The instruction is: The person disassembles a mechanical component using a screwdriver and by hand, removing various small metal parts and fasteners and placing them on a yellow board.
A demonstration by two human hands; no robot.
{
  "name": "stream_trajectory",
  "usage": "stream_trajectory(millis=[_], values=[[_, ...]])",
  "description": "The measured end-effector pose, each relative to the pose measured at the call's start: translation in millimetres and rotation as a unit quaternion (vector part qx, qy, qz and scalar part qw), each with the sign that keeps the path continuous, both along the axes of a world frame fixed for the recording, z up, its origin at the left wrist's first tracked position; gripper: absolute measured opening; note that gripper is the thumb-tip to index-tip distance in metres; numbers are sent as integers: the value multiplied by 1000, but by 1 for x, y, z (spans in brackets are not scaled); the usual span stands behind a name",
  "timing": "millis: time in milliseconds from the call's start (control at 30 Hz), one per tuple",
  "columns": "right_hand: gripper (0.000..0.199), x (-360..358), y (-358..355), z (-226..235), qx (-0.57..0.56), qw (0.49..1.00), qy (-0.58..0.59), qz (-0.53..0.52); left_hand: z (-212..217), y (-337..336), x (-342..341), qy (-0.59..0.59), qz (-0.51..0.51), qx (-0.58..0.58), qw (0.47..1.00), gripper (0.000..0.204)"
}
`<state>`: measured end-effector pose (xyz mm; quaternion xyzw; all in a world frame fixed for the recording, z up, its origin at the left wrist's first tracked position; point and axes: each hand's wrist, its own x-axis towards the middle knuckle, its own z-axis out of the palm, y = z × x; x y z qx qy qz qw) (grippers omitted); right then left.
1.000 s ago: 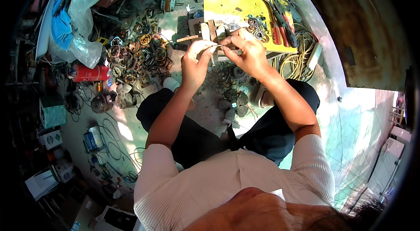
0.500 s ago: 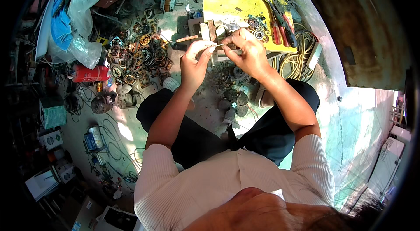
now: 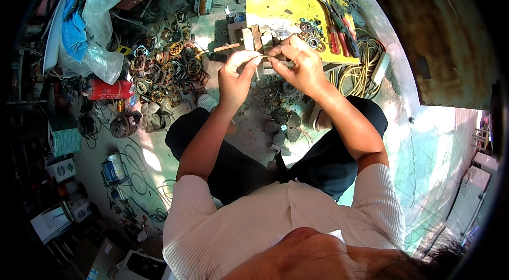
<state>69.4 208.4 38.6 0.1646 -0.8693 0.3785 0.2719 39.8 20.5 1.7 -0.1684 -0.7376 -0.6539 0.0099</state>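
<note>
My left hand (image 3: 237, 77) and my right hand (image 3: 301, 67) meet just in front of a small bench vise (image 3: 257, 38). Between their fingertips runs a short, thin, rod-like piece (image 3: 266, 56), too small to name exactly. The left thumb and forefinger pinch one end of it, and the right fingers are closed on the other. The vise stands at the near left corner of a yellow-topped table (image 3: 265, 7), partly hidden behind my fingers.
On the yellow table lie bearings and small rings (image 3: 314, 40), with pliers and red-handled tools (image 3: 339, 28) at the right. Coiled cable (image 3: 366, 65) hangs beside it. Piled motor parts (image 3: 169, 63) cover the floor at left; several dark round parts (image 3: 286, 118) lie between my feet.
Both hands stay in nearly the same place. The thin piece now looks darker and slightly turned between my fingertips, and my right fingers have shifted a little.
</note>
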Motion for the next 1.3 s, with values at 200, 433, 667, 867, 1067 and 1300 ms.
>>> stream_trajectory(millis=[200,433,667,867,1067,1300], values=[[13,0,-1,0,-15,1000,-1,5,1,0,0,-14,-14,26,999,14],[12,3,0,4,-20,999,-44,20,0,-2,-2,-9,-32,37,999,12],[9,6,1,2,3,998,-61,18,6,-2,0,11,-33,3,999,11],[10,8,0,1,7,999,-50,20,9,-1,2,-3,-23,4,1000,12],[10,12,1,-2,27,996,-75,27,11,-2,3,19,-30,-28,999,12],[13,12,1,-4,-5,998,-66,20,3,-1,4,13,-11,-49,999,13]])
